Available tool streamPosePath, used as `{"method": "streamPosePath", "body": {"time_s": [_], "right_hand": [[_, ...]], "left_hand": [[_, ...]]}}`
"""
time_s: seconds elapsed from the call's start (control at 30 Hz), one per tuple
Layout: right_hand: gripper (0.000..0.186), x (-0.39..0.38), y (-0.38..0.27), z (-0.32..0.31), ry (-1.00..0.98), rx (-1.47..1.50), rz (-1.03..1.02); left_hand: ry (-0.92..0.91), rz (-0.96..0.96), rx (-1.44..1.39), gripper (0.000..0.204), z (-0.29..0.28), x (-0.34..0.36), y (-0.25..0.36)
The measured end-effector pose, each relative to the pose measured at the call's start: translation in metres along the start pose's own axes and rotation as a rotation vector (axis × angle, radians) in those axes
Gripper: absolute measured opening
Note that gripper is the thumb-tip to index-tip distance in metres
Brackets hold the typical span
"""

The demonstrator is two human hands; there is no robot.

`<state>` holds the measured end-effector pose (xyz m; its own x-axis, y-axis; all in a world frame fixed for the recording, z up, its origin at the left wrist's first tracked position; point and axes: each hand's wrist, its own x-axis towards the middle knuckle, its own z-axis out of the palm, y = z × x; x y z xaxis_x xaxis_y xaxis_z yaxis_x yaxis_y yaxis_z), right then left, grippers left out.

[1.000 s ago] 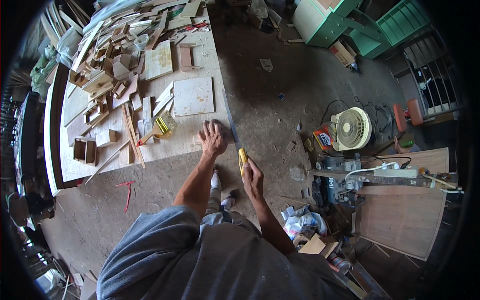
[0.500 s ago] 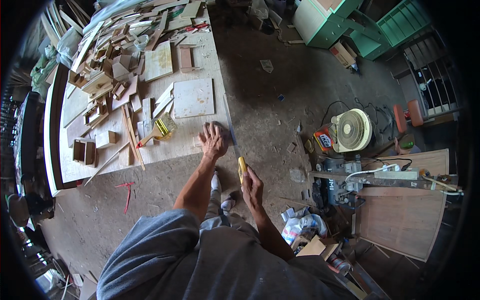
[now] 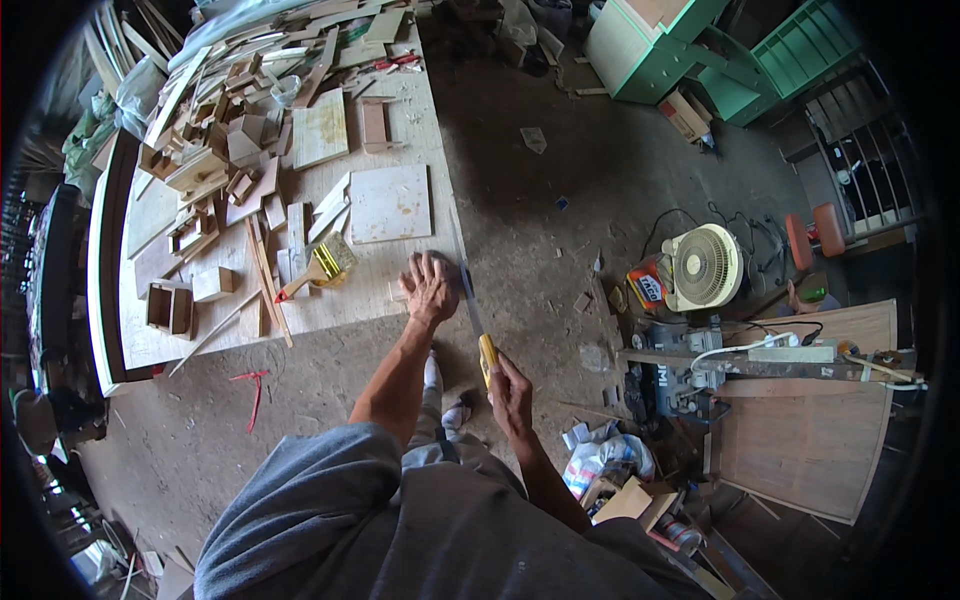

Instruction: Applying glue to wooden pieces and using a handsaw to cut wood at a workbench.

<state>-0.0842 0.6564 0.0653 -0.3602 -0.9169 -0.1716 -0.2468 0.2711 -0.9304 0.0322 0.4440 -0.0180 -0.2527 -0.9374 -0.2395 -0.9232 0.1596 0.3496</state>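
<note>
My right hand (image 3: 512,395) is closed around the yellow handle of a handsaw (image 3: 488,357). Its long thin grey blade runs forward beside the table's right edge. My left hand (image 3: 431,290) lies palm down near the front right corner of the pale wooden worktable (image 3: 380,265), fingers stretched out, just left of the blade. Part of a small light wood piece (image 3: 396,291) shows at the thumb side; the palm hides whatever else lies beneath. Farther left, a paintbrush (image 3: 322,265) with a yellow band and red-tipped handle rests on the table.
A square pale board (image 3: 390,203) lies beyond my left hand. Wood offcuts and small boxes (image 3: 172,306) crowd the table's left and far parts. On the floor at right stand a cream fan (image 3: 706,266) and a machine (image 3: 675,370). A red strap-like thing (image 3: 256,398) lies at left.
My right hand and the handsaw have drawn back toward me, a little to the right. My left hand keeps its place on the table, and the whole view has shifted slightly.
</note>
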Motion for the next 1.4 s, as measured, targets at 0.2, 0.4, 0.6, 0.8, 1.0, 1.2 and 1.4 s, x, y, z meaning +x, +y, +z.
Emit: {"method": "streamPosePath", "body": {"time_s": [0.2, 0.4, 0.6, 0.8, 1.0, 1.2, 1.4], "right_hand": [[0.038, 0.028, -0.014, -0.009, 0.066, 0.096, 0.055], [0.040, 0.028, 0.002, -0.005, 0.074, 0.025, -0.047], [0.041, 0.030, -0.001, 0.009, 0.042, 0.066, 0.057], [0.043, 0.026, 0.014, 0.010, 0.045, 0.062, 0.136], [0.041, 0.019, 0.008, 0.015, 0.092, 0.114, -0.011], [0.042, 0.022, -0.003, 0.001, 0.001, 0.149, 0.073], [0.041, 0.013, 0.001, -0.004, 0.092, 0.089, -0.135]], "left_hand": [[0.012, 0.024, -0.031, 0.069, 0.000, -0.001, 0.002], [0.012, -0.004, -0.084, 0.075, -0.003, 0.000, 0.006], [-0.006, 0.014, -0.047, 0.071, -0.002, 0.002, 0.002], [0.028, 0.019, -0.028, 0.069, -0.002, 0.001, 0.004], [0.000, 0.014, -0.013, 0.070, -0.004, 0.003, 0.005], [-0.011, -0.029, -0.045, 0.069, -0.001, 0.000, 0.007], [0.001, -0.034, -0.044, 0.070, 0.003, 0.007, 0.007]]}}
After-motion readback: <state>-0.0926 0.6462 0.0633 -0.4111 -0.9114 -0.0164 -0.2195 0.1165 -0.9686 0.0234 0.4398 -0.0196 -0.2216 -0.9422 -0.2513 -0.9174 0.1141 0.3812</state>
